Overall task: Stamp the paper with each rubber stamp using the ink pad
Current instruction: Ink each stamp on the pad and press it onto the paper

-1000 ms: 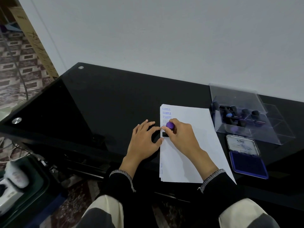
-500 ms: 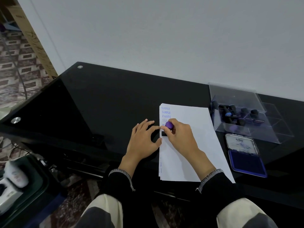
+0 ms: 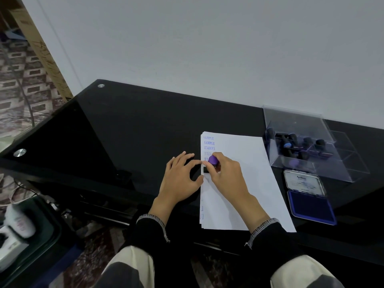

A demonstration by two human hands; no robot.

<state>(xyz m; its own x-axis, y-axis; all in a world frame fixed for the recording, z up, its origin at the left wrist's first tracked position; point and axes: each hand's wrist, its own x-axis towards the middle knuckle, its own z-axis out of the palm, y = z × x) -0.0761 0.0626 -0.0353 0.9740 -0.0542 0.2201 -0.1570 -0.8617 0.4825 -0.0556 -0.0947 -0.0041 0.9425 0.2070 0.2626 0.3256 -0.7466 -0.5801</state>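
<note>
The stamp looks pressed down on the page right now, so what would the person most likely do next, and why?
Probably lift the purple-topped stamp straight up. The right hand grips it with its black base down on the paper, just below a column of SAMPLE prints. The left hand rests with spread fingers at the sheet's edge, which should keep it from shifting.

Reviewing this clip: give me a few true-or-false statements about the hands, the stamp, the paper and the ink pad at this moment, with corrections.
1. The right hand grips a purple-topped stamp pressed on the paper. True.
2. The ink pad is closed. False: its lid is open and the blue pad is exposed.
3. The left hand lies with spread fingers at the paper's left edge. True.
4. The clear box is empty. False: several stamps sit inside.
5. The paper carries no prints. False: blue SAMPLE prints run down its upper left edge.
</note>
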